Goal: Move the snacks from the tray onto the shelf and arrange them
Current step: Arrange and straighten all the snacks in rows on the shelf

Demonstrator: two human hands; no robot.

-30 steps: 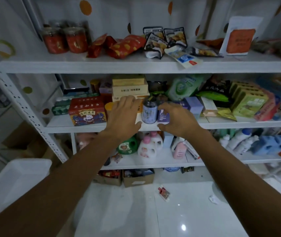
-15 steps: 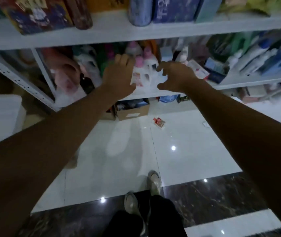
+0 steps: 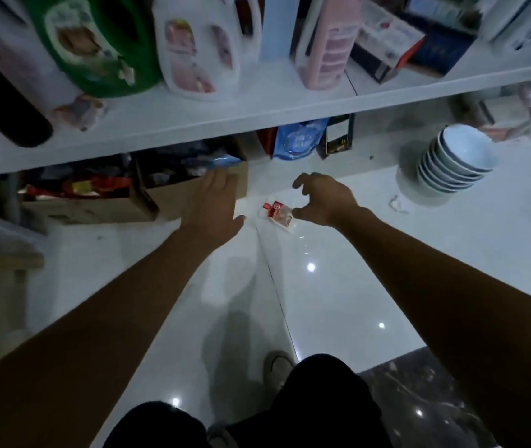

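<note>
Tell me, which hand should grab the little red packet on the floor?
Probably the right. The right hand is next to the red packet, thumb and fingers curved open toward it. The left hand is flat, off to the side by the cardboard box.

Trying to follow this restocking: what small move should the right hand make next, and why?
Probably lower the right hand a little and pinch the red-and-white packet. The packet lies loose on the white floor, and the hand's thumb and fingers are spread just beside it, holding nothing. The left hand is open too.
</note>
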